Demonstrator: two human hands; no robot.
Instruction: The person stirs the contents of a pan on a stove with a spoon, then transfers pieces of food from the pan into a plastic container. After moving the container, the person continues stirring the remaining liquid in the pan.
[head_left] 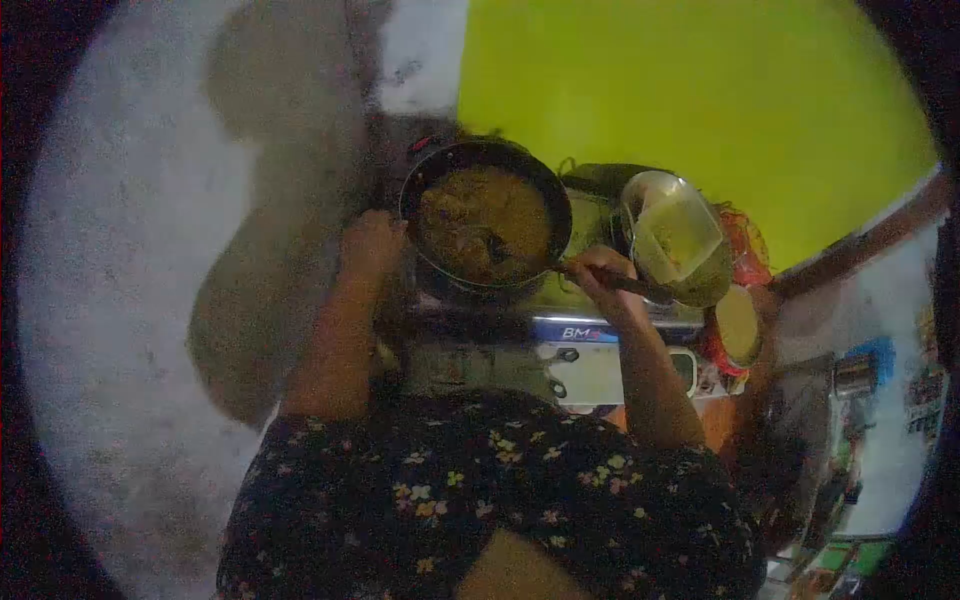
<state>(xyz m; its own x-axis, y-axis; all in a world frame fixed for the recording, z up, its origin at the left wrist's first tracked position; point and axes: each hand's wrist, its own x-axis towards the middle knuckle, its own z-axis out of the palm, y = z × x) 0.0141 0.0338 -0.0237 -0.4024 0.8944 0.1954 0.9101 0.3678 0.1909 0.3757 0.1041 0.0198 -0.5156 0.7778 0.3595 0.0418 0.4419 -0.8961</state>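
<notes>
A dark round pan [563,190] holds brown food [490,212] and stands on the stove [590,331]. My right hand [603,279] is closed around the dark handle of a utensil [625,283], whose far end reaches over the pan's right edge into the food. At the pan's left rim, my left hand [374,243] is closed with its fingers bent; what it grips there is too dark to make out.
Right of the pan sits a clear plastic container [680,230] over a darker vessel. Beyond it are a red package [745,245] and a round tan-topped container [737,325]. A yellow-green wall [680,90] rises behind; a grey wall [130,300] is at the left.
</notes>
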